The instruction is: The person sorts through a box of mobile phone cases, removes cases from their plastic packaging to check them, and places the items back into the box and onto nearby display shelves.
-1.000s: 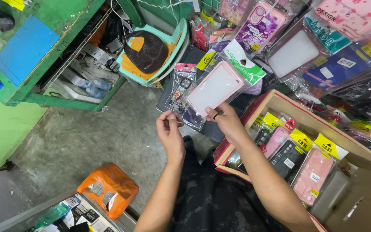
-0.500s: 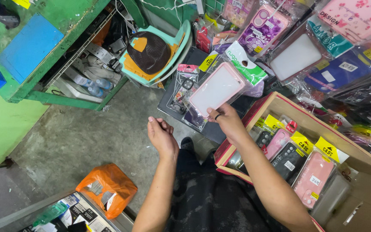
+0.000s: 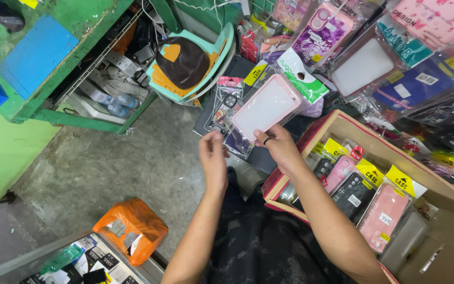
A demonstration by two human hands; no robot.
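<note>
We see the right hand (image 3: 279, 149) at centre frame, its grip pinched on the lower corner of a pink-rimmed phone case (image 3: 267, 106) in clear wrap, tilted up toward the upper middle; the left hand (image 3: 214, 160) hangs just beside it, fingers loosely open, holding nothing; a cardboard box (image 3: 379, 141) of packaged cases sits lower right; an orange bag (image 3: 132, 227) lies lower left on the floor.

Bare forearms, dark ring (image 3: 267, 141) on right hand (image 3: 279, 147), black trousers (image 3: 264, 247)
</note>
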